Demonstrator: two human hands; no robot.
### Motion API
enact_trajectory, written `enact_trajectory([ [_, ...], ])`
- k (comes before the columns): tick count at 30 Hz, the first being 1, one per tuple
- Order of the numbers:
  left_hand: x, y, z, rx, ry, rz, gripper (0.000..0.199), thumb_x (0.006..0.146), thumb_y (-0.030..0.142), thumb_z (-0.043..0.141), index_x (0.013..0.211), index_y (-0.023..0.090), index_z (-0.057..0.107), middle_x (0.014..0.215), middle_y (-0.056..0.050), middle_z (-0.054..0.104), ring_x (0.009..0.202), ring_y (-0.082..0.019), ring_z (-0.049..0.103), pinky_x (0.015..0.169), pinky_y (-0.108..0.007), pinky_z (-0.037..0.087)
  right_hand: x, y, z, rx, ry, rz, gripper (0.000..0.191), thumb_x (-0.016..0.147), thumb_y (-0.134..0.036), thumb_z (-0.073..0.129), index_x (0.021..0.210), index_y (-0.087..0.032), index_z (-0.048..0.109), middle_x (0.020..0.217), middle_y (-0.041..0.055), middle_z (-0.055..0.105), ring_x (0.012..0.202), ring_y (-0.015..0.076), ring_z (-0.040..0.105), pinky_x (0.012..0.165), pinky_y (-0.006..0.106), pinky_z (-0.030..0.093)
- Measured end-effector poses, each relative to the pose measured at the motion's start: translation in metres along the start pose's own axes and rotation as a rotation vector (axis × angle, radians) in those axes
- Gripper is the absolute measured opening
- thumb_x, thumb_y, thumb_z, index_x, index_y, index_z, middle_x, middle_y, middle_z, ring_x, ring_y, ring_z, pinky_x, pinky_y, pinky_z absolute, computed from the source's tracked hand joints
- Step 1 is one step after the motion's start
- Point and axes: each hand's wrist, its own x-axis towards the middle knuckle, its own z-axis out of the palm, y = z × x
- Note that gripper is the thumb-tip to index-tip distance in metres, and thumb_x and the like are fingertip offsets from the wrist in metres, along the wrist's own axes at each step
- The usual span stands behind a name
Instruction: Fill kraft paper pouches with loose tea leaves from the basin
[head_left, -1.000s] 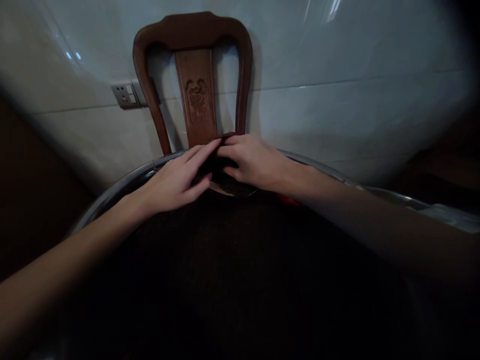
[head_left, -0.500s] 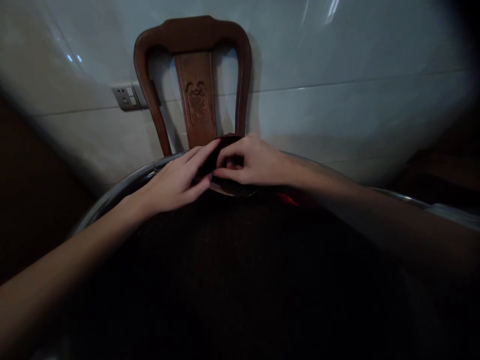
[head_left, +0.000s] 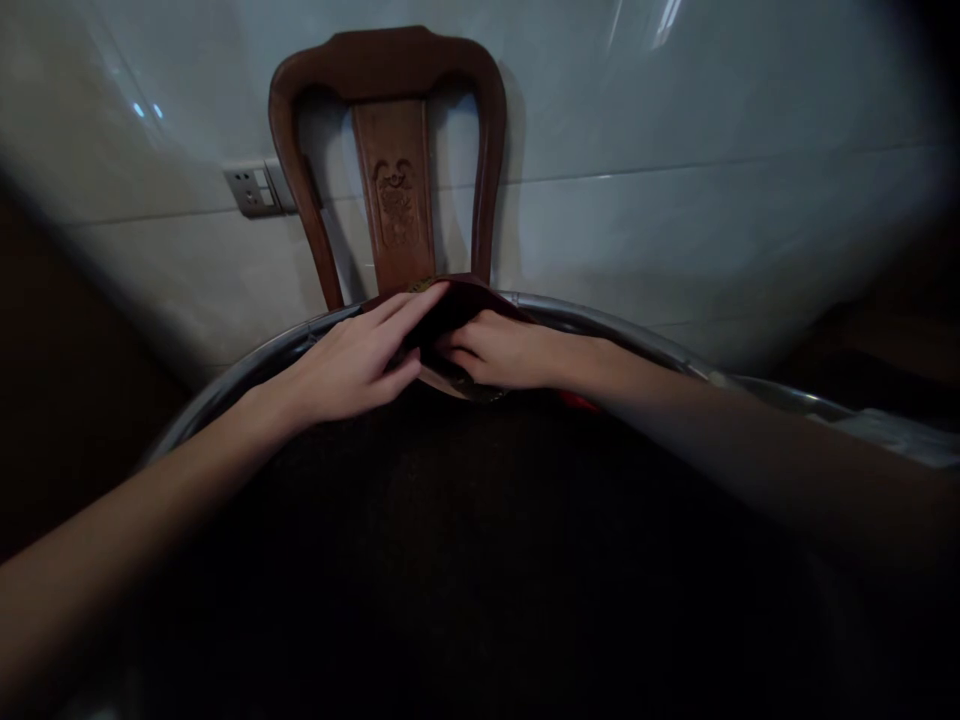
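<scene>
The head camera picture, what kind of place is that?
Probably a room indoors, perhaps somewhere people eat, though it's too dark to be sure. A carved wooden chair stands in front of a shiny tiled wall, and there's a wall socket beside it.

Bag-like item [head_left: 471, 289] at the table's [head_left: 480, 560] far edge, left hand [head_left: 364, 365] on its left side, right hand [head_left: 499, 350] at its right and partly in its opening — chair [head_left: 394, 190] just behind that edge, wall [head_left: 675, 100] behind the chair, socket [head_left: 252, 191] on the wall left of the chair back. Small unclear item [head_left: 577, 401] just on the near side of the right forearm [head_left: 652, 390]; sheet-like item [head_left: 892, 430] farther right, beyond the forearm — by the table's right edge.
</scene>
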Motion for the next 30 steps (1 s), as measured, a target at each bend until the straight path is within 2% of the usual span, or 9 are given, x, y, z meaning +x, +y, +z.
enact_trajectory([
  [3,0.000,0.000,0.001,-0.012,-0.006,0.026,0.060,0.089,0.022,0.040,0.146,0.016,0.022,0.139,-0.014,0.043,0.119,-0.025,0.050,0.099,-0.039,0.044,0.001,0.012,0.004,0.014,-0.019,0.005,0.038,0.082,-0.015,0.043,0.114,-0.017,0.064,0.104,0.0108,0.066,0.092,0.0190,0.059,0.082,0.033,0.043],
  [6,0.000,0.000,0.001,-0.035,-0.006,0.037,0.061,0.089,0.022,0.040,0.146,0.015,0.023,0.140,-0.014,0.042,0.120,-0.025,0.049,0.101,-0.039,0.042,0.001,0.014,-0.004,0.059,0.064,0.026,0.034,0.083,-0.015,0.045,0.111,-0.017,0.064,0.106,0.0089,0.066,0.092,0.0174,0.058,0.081,0.031,0.043],
  [10,0.000,-0.001,0.000,-0.064,0.021,-0.001,0.062,0.089,0.025,0.042,0.146,0.012,0.022,0.138,-0.016,0.044,0.119,-0.025,0.049,0.101,-0.040,0.042,-0.003,-0.001,-0.023,0.183,0.148,0.072,0.026,0.085,-0.035,0.052,0.085,-0.013,0.067,0.077,0.0046,0.066,0.065,0.0118,0.054,0.062,0.026,0.040],
  [13,-0.001,-0.001,-0.002,-0.075,0.035,-0.009,0.062,0.089,0.026,0.042,0.146,0.012,0.023,0.138,-0.016,0.044,0.119,-0.025,0.049,0.102,-0.040,0.040,-0.007,-0.013,-0.031,0.351,0.036,0.090,0.052,0.090,-0.053,0.040,0.065,-0.013,0.062,0.054,0.0013,0.055,0.049,0.0077,0.046,0.053,0.024,0.035],
  [16,-0.001,-0.001,-0.003,-0.079,0.027,-0.008,0.062,0.089,0.023,0.042,0.147,0.014,0.021,0.136,-0.014,0.046,0.114,-0.024,0.052,0.100,-0.039,0.042,-0.008,-0.018,-0.030,0.480,-0.131,0.111,0.067,0.092,-0.060,0.025,0.060,-0.013,0.060,0.047,0.0019,0.052,0.042,0.0069,0.044,0.051,0.024,0.037],
  [19,-0.001,-0.001,-0.002,-0.065,0.014,0.003,0.063,0.088,0.021,0.041,0.147,0.014,0.020,0.134,-0.014,0.046,0.113,-0.023,0.052,0.098,-0.039,0.043,-0.007,-0.017,-0.024,0.553,-0.207,0.156,0.068,0.093,-0.060,0.021,0.066,-0.012,0.062,0.054,0.0055,0.058,0.044,0.0088,0.049,0.051,0.024,0.041],
  [23,0.000,-0.001,-0.001,-0.044,-0.009,0.011,0.063,0.088,0.020,0.040,0.147,0.014,0.020,0.137,-0.015,0.043,0.118,-0.025,0.049,0.099,-0.039,0.042,-0.004,-0.012,-0.016,0.439,-0.121,0.140,0.061,0.095,-0.052,0.023,0.076,-0.014,0.066,0.071,0.0081,0.065,0.063,0.0133,0.058,0.066,0.028,0.046],
  [27,0.000,0.000,0.000,-0.059,-0.012,0.021,0.062,0.087,0.018,0.041,0.147,0.015,0.023,0.138,-0.014,0.043,0.117,-0.025,0.050,0.099,-0.040,0.043,-0.002,-0.003,-0.011,0.217,-0.098,0.120,0.052,0.096,-0.046,0.025,0.098,-0.016,0.067,0.092,0.0103,0.067,0.081,0.0181,0.060,0.079,0.032,0.044],
  [30,0.000,-0.001,-0.001,-0.068,-0.003,0.023,0.063,0.087,0.019,0.042,0.147,0.015,0.023,0.138,-0.014,0.044,0.115,-0.025,0.051,0.098,-0.040,0.044,-0.001,0.001,-0.011,0.187,-0.008,0.059,0.042,0.095,-0.039,0.032,0.111,-0.014,0.063,0.105,0.0113,0.065,0.090,0.0175,0.058,0.083,0.032,0.041],
])
